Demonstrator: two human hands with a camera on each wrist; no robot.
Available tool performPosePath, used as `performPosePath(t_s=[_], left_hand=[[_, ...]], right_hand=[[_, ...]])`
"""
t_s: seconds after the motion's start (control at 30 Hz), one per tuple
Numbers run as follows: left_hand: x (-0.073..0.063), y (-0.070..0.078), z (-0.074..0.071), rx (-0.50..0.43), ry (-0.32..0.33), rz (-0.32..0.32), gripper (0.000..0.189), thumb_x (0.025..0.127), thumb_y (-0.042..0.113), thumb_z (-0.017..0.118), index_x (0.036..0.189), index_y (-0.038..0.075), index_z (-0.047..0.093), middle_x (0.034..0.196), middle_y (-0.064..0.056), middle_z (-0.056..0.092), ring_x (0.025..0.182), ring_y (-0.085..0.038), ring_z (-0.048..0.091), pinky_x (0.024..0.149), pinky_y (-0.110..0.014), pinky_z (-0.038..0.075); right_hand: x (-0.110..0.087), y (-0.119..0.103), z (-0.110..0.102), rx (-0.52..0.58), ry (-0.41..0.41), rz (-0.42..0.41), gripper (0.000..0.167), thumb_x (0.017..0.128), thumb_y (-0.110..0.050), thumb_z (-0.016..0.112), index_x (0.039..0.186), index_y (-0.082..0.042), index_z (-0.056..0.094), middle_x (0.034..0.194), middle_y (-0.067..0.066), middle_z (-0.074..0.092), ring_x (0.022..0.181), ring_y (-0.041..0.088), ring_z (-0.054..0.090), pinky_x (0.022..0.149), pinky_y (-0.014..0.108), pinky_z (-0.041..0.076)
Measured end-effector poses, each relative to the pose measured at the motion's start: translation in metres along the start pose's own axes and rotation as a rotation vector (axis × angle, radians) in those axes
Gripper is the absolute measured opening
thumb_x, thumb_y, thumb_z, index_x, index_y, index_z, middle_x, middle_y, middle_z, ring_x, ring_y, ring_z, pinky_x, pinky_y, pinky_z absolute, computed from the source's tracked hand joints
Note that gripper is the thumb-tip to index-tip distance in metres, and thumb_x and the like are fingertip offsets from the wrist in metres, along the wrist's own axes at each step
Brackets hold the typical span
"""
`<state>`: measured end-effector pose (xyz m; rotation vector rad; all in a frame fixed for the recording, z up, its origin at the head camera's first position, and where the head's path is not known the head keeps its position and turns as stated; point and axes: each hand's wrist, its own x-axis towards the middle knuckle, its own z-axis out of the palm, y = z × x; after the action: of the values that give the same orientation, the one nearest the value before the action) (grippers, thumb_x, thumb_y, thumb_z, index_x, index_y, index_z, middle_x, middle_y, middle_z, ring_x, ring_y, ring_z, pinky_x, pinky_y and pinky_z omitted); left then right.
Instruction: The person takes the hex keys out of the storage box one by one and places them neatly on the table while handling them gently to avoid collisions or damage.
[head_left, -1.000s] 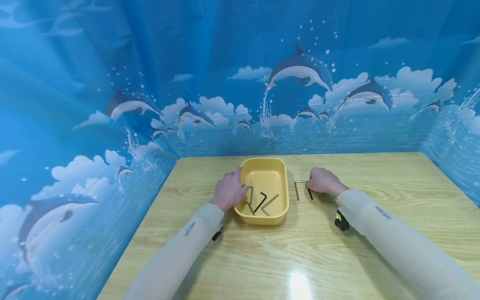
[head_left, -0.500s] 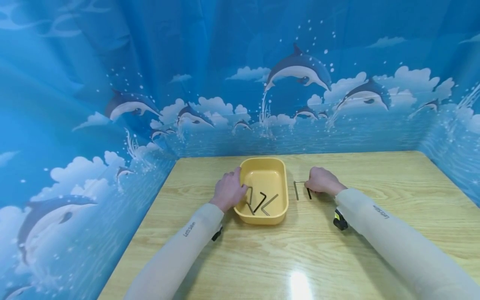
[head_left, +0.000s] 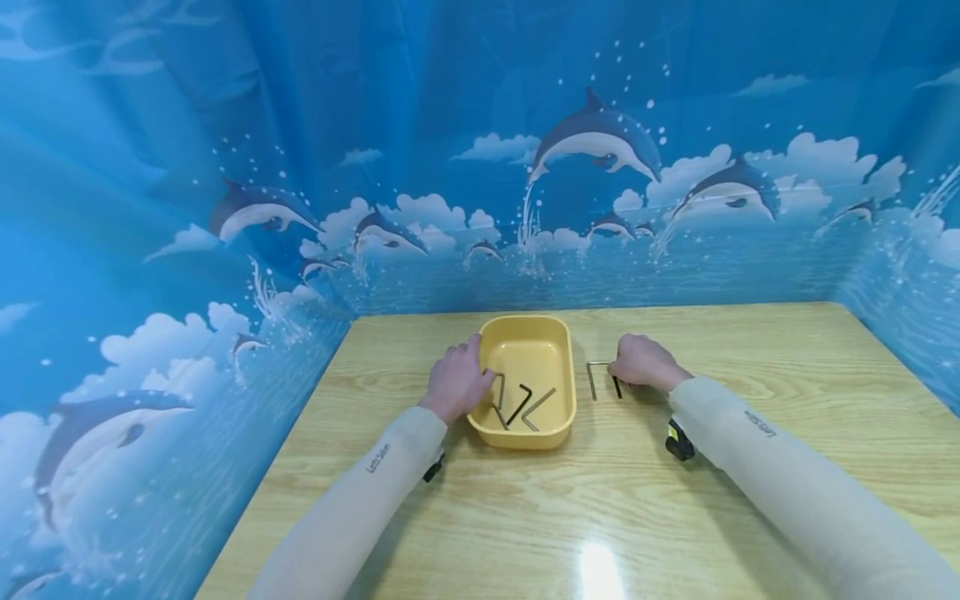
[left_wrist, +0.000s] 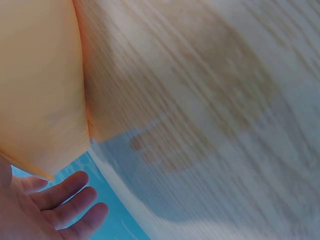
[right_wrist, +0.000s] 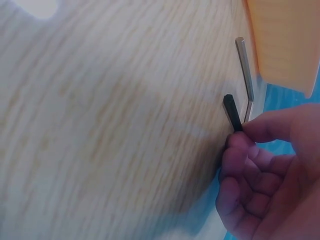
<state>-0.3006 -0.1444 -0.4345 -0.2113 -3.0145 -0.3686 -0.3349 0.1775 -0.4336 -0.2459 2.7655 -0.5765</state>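
Observation:
My left hand [head_left: 456,383] grips the left wall of a yellow plastic tray [head_left: 558,439], thumb over the rim and fingers along the outside. Inside the tray's near half lie a black hex key [head_left: 517,407] and several grey metal ones, such as the grey hex key [head_left: 538,404] at the right. To the right of the tray, my right hand [head_left: 643,362] pinches a second black hex key [right_wrist: 232,111] between thumb and index finger, low over the table. Its far part is hidden by the fingers. A silver hex key [right_wrist: 244,67] lies on the table right beside it, between hand and tray.
The wood-grain table [head_left: 480,533] reflects a bright light spot near its front edge. A blue dolphin-print curtain [head_left: 450,167] stands along the back and both sides of the table.

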Motion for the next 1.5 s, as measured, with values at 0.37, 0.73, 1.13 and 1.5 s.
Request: performPosePath(t_s=[0.37,0.73,1.13,1.5], left_hand=[[-0.001,0.0,-0.002,0.0,0.0,0.006,0.065,0.097,0.033,0.058,0.152,0.007,0.037,0.13,-0.02,0.062,0.118,-0.035,0.06,0.095,-0.05,0.054],[-0.002,0.001,-0.001,-0.021,0.005,0.012,0.065,0.096,0.032,0.059,0.152,0.007,0.037,0.131,-0.02,0.062,0.118,-0.035,0.06,0.095,-0.051,0.053],[-0.002,-0.001,-0.002,-0.011,0.008,0.017,0.064,0.096,0.032,0.058,0.152,0.007,0.037,0.13,-0.02,0.062,0.117,-0.035,0.06,0.094,-0.05,0.054],[-0.002,0.0,-0.002,-0.009,0.002,0.006,0.066,0.096,0.033,0.059,0.152,0.008,0.037,0.13,-0.018,0.062,0.116,-0.033,0.06,0.094,-0.049,0.054]], right_hand=[[-0.002,-0.001,0.001,0.017,0.012,0.004,0.04,0.093,-0.019,0.056,0.054,-0.015,0.056,0.045,-0.004,0.046,0.04,0.012,0.04,0.046,0.027,0.037],[-0.01,-0.017,-0.011,-0.066,0.027,0.02,0.039,0.099,-0.031,0.055,0.064,-0.014,0.053,0.053,-0.002,0.044,0.045,0.013,0.042,0.046,0.028,0.039],[-0.022,-0.081,-0.038,-0.082,-0.033,-0.12,0.044,0.099,-0.031,0.057,0.057,-0.019,0.048,0.049,-0.005,0.041,0.042,0.011,0.037,0.046,0.027,0.038],[-0.007,-0.136,-0.038,-0.17,-0.118,-0.206,0.039,0.098,-0.028,0.058,0.061,-0.018,0.051,0.05,-0.003,0.044,0.044,0.012,0.042,0.047,0.027,0.038]])
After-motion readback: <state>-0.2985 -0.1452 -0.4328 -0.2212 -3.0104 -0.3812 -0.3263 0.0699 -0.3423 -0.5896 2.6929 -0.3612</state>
